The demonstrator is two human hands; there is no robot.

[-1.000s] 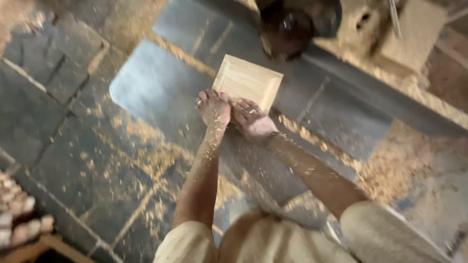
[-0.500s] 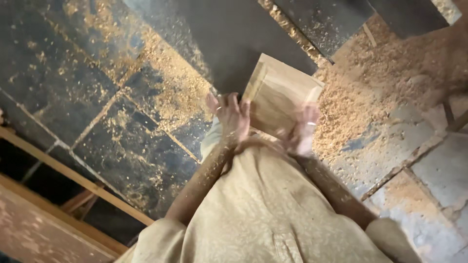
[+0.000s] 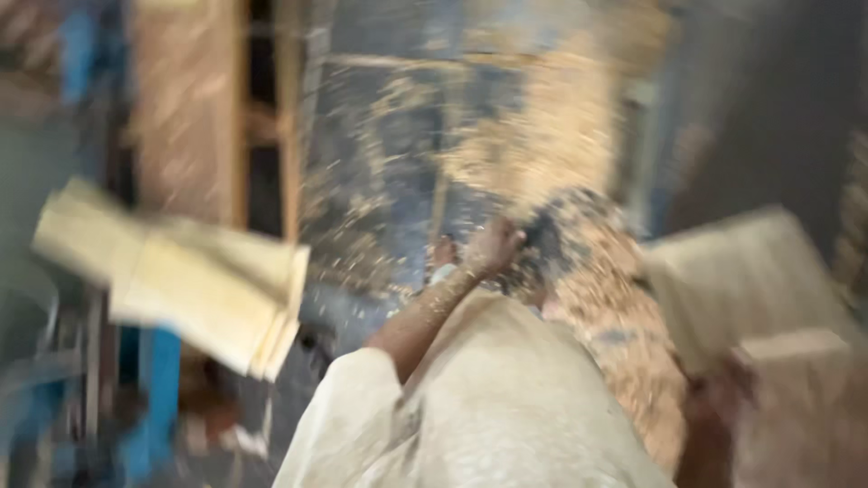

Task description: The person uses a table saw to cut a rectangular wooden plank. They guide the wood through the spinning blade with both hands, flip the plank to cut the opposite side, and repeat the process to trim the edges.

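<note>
1. Head view, heavily blurred: sawdust litters the dark floor; a stack of pale wooden boards sits at left above a blue frame.
2. Left hand curled, apparently empty; grip unclear.
3. Right hand grips a pale wooden panel at lower right.

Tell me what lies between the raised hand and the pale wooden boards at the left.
In the blurred head view, only dark floor strewn with sawdust shows between the hand and the pale wooden boards; nothing else can be made out there.
</note>
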